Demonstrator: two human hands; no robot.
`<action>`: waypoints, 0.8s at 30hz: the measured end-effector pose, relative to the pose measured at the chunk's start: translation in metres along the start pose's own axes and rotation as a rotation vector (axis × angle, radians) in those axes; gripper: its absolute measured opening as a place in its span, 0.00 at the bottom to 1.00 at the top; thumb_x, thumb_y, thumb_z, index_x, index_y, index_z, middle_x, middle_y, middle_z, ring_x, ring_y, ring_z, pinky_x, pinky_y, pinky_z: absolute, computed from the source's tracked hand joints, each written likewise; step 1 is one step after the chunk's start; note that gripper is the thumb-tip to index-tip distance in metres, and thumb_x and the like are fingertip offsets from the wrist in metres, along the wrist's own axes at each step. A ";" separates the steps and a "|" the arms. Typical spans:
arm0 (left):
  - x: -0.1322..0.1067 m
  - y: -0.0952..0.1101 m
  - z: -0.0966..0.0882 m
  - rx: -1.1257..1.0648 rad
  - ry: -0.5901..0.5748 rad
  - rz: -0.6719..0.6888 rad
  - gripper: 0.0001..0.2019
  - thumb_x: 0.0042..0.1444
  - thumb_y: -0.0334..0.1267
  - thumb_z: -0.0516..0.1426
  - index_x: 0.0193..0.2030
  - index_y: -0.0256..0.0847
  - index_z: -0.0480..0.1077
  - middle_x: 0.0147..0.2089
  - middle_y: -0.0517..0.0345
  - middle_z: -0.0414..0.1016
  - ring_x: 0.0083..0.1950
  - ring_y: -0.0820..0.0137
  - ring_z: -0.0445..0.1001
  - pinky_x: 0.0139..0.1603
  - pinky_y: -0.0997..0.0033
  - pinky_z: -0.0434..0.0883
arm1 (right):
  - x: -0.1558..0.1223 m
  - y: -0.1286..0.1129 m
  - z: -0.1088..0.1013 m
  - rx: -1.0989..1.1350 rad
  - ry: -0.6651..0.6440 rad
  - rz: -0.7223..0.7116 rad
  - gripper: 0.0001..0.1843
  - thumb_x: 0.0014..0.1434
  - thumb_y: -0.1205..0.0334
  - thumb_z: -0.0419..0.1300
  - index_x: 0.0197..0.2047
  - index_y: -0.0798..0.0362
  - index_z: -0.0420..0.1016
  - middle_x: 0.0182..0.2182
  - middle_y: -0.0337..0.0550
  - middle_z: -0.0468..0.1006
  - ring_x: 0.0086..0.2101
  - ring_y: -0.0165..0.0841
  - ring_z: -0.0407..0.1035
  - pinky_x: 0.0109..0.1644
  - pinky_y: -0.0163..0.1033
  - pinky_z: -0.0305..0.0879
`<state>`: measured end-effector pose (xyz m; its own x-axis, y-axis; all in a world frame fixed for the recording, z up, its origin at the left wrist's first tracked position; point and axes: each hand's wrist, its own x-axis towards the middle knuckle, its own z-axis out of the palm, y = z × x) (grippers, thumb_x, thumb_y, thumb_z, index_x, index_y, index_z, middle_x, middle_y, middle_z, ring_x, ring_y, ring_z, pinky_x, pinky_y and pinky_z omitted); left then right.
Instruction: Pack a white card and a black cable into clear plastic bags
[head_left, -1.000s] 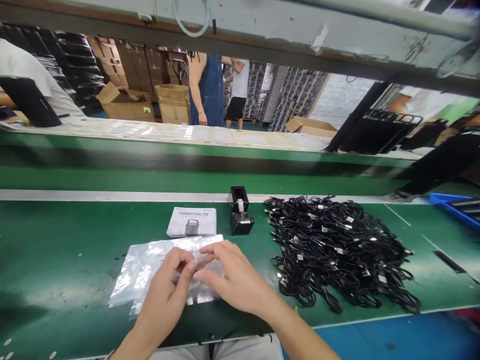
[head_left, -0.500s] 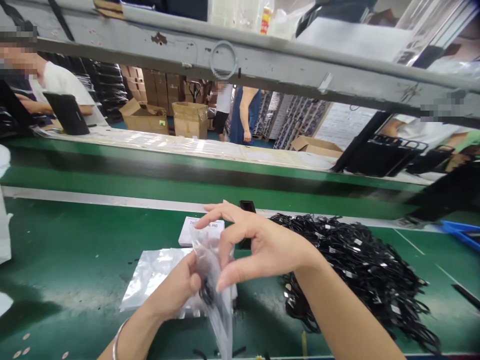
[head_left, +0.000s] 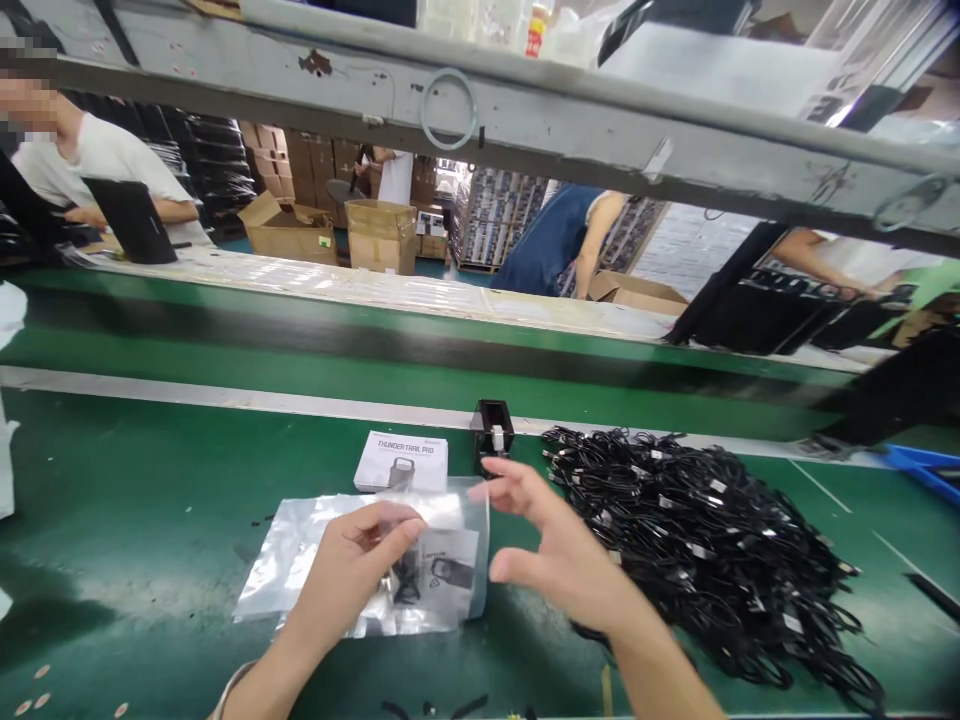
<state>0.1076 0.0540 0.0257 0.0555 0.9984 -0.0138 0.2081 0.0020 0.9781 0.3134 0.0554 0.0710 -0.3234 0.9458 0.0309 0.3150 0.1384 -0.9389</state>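
Note:
My left hand (head_left: 364, 555) pinches a clear plastic bag (head_left: 480, 510) by its upper part, thumb against fingers. Through the film I see a dark coiled item, apparently a cable (head_left: 407, 578), and a printed card (head_left: 450, 572). Just off the bag's right edge, my right hand (head_left: 559, 560) is open with thumb and fingers spread; whether a fingertip touches the film I cannot tell. More clear bags (head_left: 281, 545) lie flat beneath. Behind them is a stack of printed booklets (head_left: 401, 460), and a small black box-like holder (head_left: 493, 425) stands to its right.
A large heap of black cables (head_left: 712, 560) covers the right of the green table (head_left: 150, 480). A blue tray (head_left: 926, 470) sits at the far right edge. Overhead runs a grey shelf beam (head_left: 540, 110). Across the bench, a person in white (head_left: 127, 170) and others are present.
The bag has gone from hanging upright and narrow to lying spread over the other bags, its contents showing. My right hand has drawn away to the right and lower, its fingers opening.

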 end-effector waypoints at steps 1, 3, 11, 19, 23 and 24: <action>0.001 -0.002 0.001 -0.006 0.039 -0.007 0.09 0.46 0.45 0.59 0.27 0.41 0.73 0.26 0.61 0.74 0.28 0.71 0.70 0.28 0.74 0.68 | 0.000 0.009 0.010 0.056 0.040 0.043 0.32 0.45 0.61 0.66 0.53 0.49 0.60 0.44 0.43 0.72 0.45 0.36 0.65 0.52 0.43 0.58; 0.004 -0.006 0.002 -0.025 0.073 -0.006 0.09 0.44 0.43 0.61 0.29 0.41 0.72 0.30 0.60 0.75 0.33 0.70 0.72 0.31 0.74 0.70 | 0.001 0.023 0.027 0.107 0.115 0.071 0.13 0.50 0.59 0.61 0.40 0.53 0.70 0.35 0.41 0.74 0.37 0.33 0.68 0.44 0.38 0.62; 0.007 -0.009 -0.001 -0.122 -0.088 -0.124 0.10 0.46 0.42 0.60 0.32 0.39 0.72 0.30 0.58 0.76 0.31 0.70 0.72 0.31 0.75 0.69 | 0.008 0.038 0.026 0.185 0.178 0.105 0.14 0.57 0.54 0.53 0.32 0.55 0.74 0.26 0.39 0.73 0.28 0.29 0.65 0.32 0.33 0.59; 0.002 -0.012 -0.005 -0.085 -0.003 0.008 0.06 0.46 0.38 0.59 0.21 0.42 0.74 0.34 0.56 0.77 0.38 0.66 0.73 0.38 0.72 0.68 | 0.007 0.053 0.017 0.160 0.149 0.025 0.10 0.52 0.68 0.55 0.32 0.52 0.77 0.31 0.40 0.78 0.33 0.32 0.70 0.38 0.36 0.64; -0.001 -0.009 -0.001 -0.397 0.024 -0.104 0.16 0.48 0.48 0.56 0.43 0.46 0.70 0.44 0.55 0.76 0.47 0.63 0.71 0.46 0.67 0.67 | 0.005 0.059 0.018 0.172 0.186 -0.026 0.13 0.49 0.74 0.53 0.30 0.51 0.78 0.31 0.40 0.78 0.34 0.32 0.71 0.39 0.36 0.65; -0.001 -0.008 0.003 -0.440 0.014 -0.143 0.22 0.48 0.52 0.56 0.48 0.45 0.67 0.47 0.54 0.75 0.48 0.62 0.71 0.47 0.66 0.67 | 0.005 0.059 0.019 0.176 0.195 -0.044 0.14 0.49 0.74 0.52 0.30 0.51 0.77 0.31 0.40 0.78 0.34 0.32 0.71 0.40 0.37 0.65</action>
<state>0.1084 0.0532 0.0169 0.0430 0.9869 -0.1554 -0.2220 0.1611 0.9616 0.3136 0.0623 0.0089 -0.1500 0.9811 0.1226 0.1387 0.1436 -0.9799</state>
